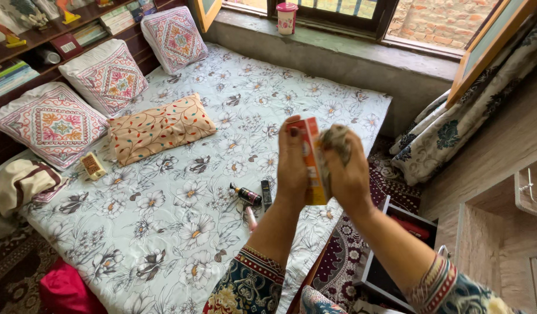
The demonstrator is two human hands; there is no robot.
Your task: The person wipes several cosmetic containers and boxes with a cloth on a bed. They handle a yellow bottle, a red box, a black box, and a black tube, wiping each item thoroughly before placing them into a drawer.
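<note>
My left hand grips a flat orange and yellow carton upright, thumb and fingers along its left edge. My right hand presses against the carton's right side and has a crumpled grey-brown cloth bunched in its fingers. Both hands are raised over the near edge of a bed with a floral sheet. Below them on the sheet lie a small dark bottle, a black remote-like bar and a pink tube.
Three embroidered pillows and an orange patterned cushion lie at the bed's head, with a small box beside them. A pink-lidded cup stands on the window ledge. An open drawer and wooden cabinet sit at the right.
</note>
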